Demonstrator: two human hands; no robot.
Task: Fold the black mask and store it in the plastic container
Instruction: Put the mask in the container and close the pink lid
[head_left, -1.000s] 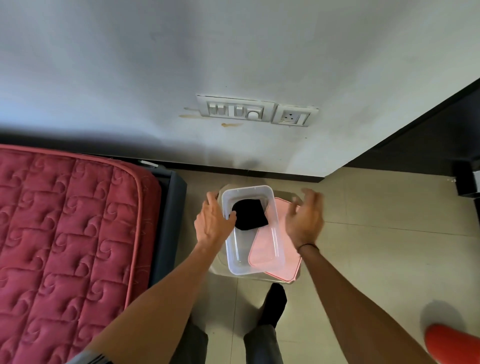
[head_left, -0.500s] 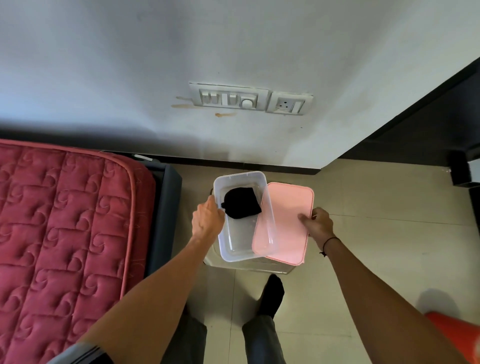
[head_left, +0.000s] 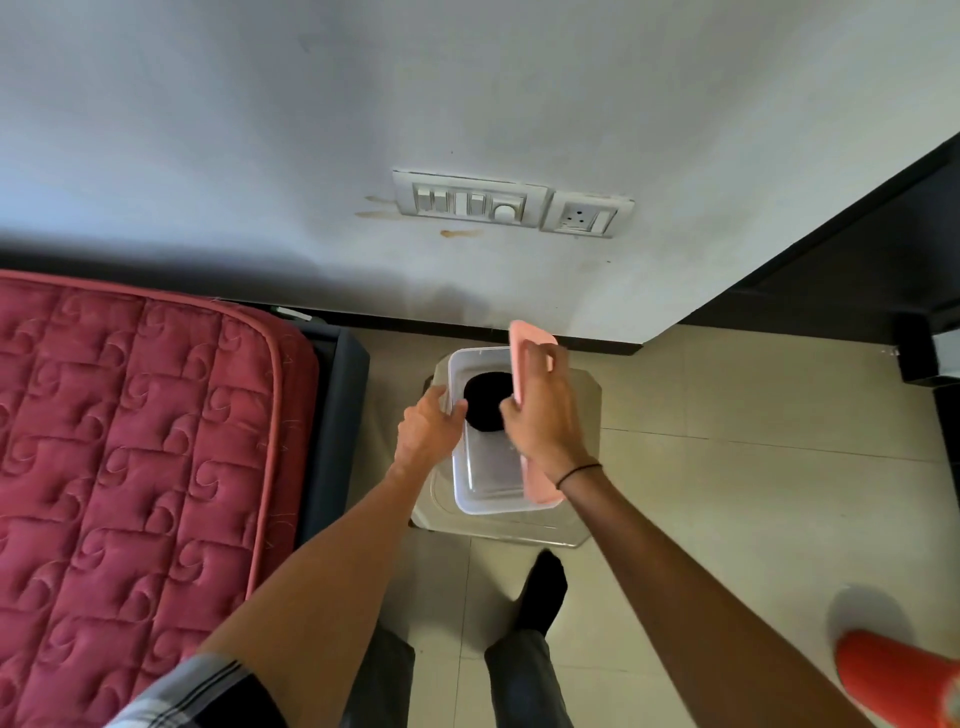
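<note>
Near the centre of the frame, the clear rectangular plastic container (head_left: 488, 467) sits on a low beige stool (head_left: 582, 415) standing on the tiled floor (head_left: 727, 493). The folded black mask (head_left: 485, 402) lies inside it, at the upper end of the box, resting on the bottom.

Half a second ago the flat pink plastic lid (head_left: 524, 343) lay beside the box toward the right, with the right hand just taking its edge. Now the lid is lifted and tipped up on its long edge, standing along the right rim of the container; its upper corner shows above the hand and its lower end reaches the box's lower right corner. The right hand (head_left: 540, 421) is closed around the lid at mid-length, fingers wrapped over its face. The left hand (head_left: 428, 428) has kept its place at the left wall of the container, thumb and fingers curled on the rim, bracing it.

In my judgement the folding and storing are done, and the closing has begun: the lid needs swinging down leftward over the opening and pressing onto the rim. The mask sits low enough that it should not catch.

A red quilted mattress (head_left: 130, 441) fills the left of the frame.
</note>
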